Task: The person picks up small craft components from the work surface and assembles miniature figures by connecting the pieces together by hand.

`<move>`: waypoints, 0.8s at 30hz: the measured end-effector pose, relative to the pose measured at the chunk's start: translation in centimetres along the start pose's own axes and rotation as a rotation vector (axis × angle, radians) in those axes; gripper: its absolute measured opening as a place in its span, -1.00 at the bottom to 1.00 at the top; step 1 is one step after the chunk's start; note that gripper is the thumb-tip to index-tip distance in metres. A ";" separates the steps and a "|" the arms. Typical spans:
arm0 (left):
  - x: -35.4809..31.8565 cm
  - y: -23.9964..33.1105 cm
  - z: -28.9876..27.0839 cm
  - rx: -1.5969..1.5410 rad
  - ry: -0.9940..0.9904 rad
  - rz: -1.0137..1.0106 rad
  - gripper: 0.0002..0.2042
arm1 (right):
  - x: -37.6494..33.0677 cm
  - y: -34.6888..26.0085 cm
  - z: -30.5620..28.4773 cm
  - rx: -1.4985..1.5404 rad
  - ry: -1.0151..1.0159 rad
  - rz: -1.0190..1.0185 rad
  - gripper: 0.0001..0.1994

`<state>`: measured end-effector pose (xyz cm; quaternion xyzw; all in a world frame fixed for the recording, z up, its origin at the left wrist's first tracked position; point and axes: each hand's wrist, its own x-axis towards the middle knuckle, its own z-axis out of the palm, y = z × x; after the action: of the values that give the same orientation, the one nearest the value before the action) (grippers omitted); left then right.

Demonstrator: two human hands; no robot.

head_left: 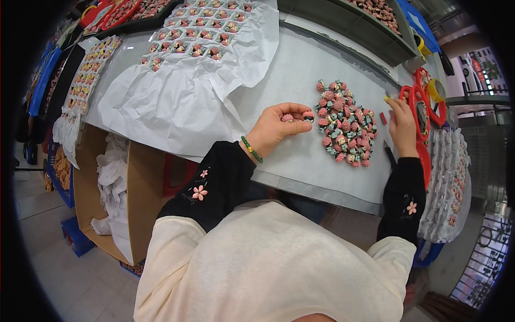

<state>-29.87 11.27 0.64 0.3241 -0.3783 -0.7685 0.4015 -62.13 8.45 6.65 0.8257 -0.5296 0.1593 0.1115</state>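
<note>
My left hand (pixel 276 129), with a green bead bracelet at its wrist, is closed on small pink-topped figurines (pixel 308 116). One sits at the tip of thumb and index finger, another in the curl of the fingers. Just to the right lies a loose heap of similar figurines (pixel 346 126) with pink knobbly tops and grey-green lower parts. Beyond the heap, my right hand (pixel 402 124) is at the table's right side, its fingertips closed on a small yellow thing (pixel 387 99) whose kind is unclear. A small red piece (pixel 383 118) lies beside that hand.
White paper (pixel 177 102) with rows of figurines in a tray covers the table's left part. Red trays (pixel 423 150) stand along the right edge, with a yellow tape roll (pixel 437 91). A grey bin (pixel 343 27) stands behind; an open cardboard box (pixel 142 188) is below left.
</note>
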 end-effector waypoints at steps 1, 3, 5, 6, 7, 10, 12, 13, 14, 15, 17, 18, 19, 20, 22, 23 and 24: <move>-0.1 -0.1 -0.1 0.005 0.007 -0.005 -0.67 | 0.4 -2.5 0.0 0.181 0.125 -0.001 -0.74; 0.0 -0.3 -0.3 0.005 -0.013 0.023 -0.66 | 0.6 -7.0 0.1 0.439 0.141 0.014 -0.76; 0.0 -0.2 -0.2 0.001 -0.012 0.012 -0.65 | 0.8 -10.7 0.2 0.519 0.187 -0.063 -0.76; 0.0 -0.1 -0.2 -0.010 -0.006 0.009 -0.65 | 0.7 -11.8 0.5 0.520 0.191 -0.054 -0.76; 0.1 -0.1 -0.2 -0.004 -0.011 0.006 -0.65 | 0.6 -12.6 0.9 0.572 0.204 -0.007 -0.76; 0.2 -0.3 -0.2 -0.009 -0.017 0.020 -0.64 | 0.1 -13.5 1.5 0.660 0.215 0.092 -0.77; 0.2 -0.4 -0.3 -0.038 -0.026 0.010 -0.64 | -0.3 -13.2 1.7 0.694 0.209 0.142 -0.77; 0.2 -0.4 -0.3 -0.038 -0.027 0.008 -0.64 | -0.9 -12.4 1.7 0.547 0.276 0.155 -0.76; 0.1 -0.5 -0.4 -0.018 -0.019 0.014 -0.64 | -1.4 -11.4 1.4 0.402 0.339 0.163 -0.75; 0.0 -0.5 -0.4 0.002 -0.012 0.019 -0.64 | -2.1 -10.4 0.9 0.313 0.335 0.231 -0.74; -0.1 -0.3 -0.4 -0.001 -0.007 0.010 -0.64 | -4.1 -7.8 0.0 0.220 0.328 0.297 -0.73; -0.2 -0.2 -0.3 0.000 -0.001 0.002 -0.64 | -5.5 -6.6 0.0 0.122 0.283 0.411 -0.72; -0.1 -0.3 -0.3 -0.002 -0.002 0.002 -0.64 | -6.7 -5.6 0.2 0.020 0.237 0.525 -0.72; -0.2 -0.3 -0.3 0.006 -0.002 0.010 -0.63 | -8.0 -4.7 0.3 0.019 0.237 0.524 -0.72; -0.1 -0.2 -0.1 0.013 -0.015 0.013 -0.62 | -10.0 -3.8 0.5 -0.009 0.075 0.581 -0.72; 0.0 -0.1 0.0 -0.007 -0.049 0.015 -0.61 | -10.5 -3.5 0.9 -0.019 0.077 0.593 -0.72; 0.1 -0.1 0.1 -0.027 -0.086 0.017 -0.60 | -10.8 -3.1 1.2 -0.044 0.074 0.543 -0.72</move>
<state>-29.98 11.26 0.62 0.2820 -0.3874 -0.7834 0.3959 -63.33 18.39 1.42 0.6446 -0.7303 0.2017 0.1019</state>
